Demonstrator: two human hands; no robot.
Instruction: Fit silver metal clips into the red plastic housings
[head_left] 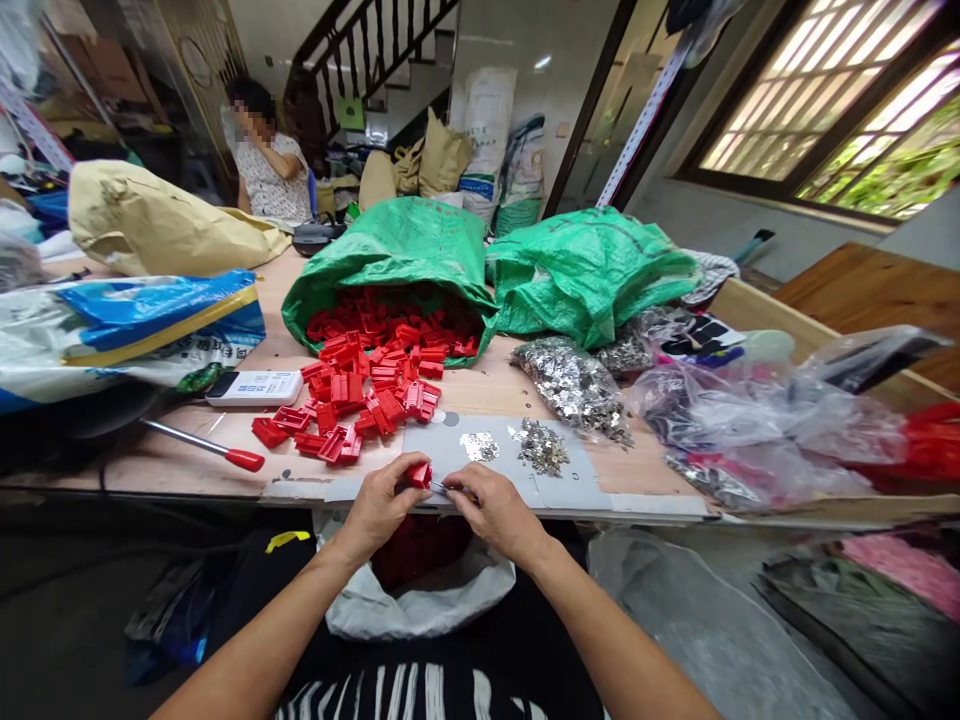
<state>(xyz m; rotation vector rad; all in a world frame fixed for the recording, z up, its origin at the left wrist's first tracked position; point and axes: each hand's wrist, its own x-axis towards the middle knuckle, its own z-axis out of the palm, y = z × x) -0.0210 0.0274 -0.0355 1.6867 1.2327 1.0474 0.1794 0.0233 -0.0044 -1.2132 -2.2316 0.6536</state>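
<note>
Over the table's front edge, my left hand [381,505] pinches a small red plastic housing [421,476] between thumb and fingers. My right hand [496,505] is closed on a thin metal tool [442,487], whose tip points at the housing; its exact kind is too small to make out. Beyond the hands lie a loose heap of red plastic housings [345,390] and two small piles of metal pieces, one shiny [480,446] and one duller [543,448], on a grey sheet [435,440]. Below my hands, an open white sack [442,605] holds more red pieces.
A green sack [412,235] spills red housings; another green sack [592,265] lies beside it. A clear bag of metal pieces [574,385] rests on the right. At left are a white box [255,388] and a red-tipped lever [244,459]. A person [274,170] sits across the table.
</note>
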